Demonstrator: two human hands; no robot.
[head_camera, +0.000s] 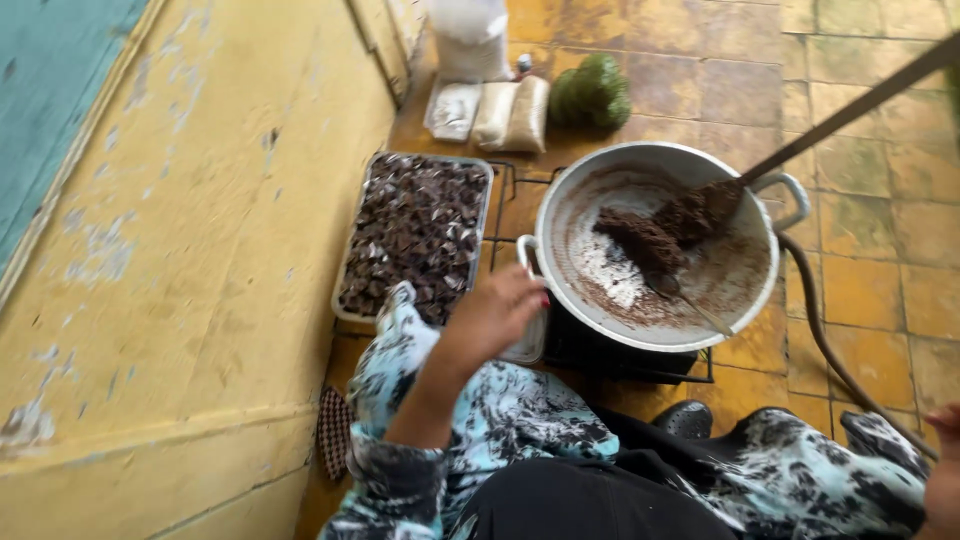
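The left hand (495, 312) clasps the near handle of a wide metal pan (600, 335) of brown paste that sits on a burner beside a tray of dark chunks (415, 235), while the right hand (945, 470), barely visible at the frame's edge, has an unreadable grip near a long-handled spatula (800, 135).

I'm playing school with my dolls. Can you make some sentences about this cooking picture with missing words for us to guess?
1. The brown mixture lies inside a big round metal ____.
2. The left hand is at the pan's near ____.
3. The tray of dark pieces sits to the ____ of the pan in the picture.
4. The long wooden paddle has its end in the brown ____.

Missing words: pan; handle; left; mixture
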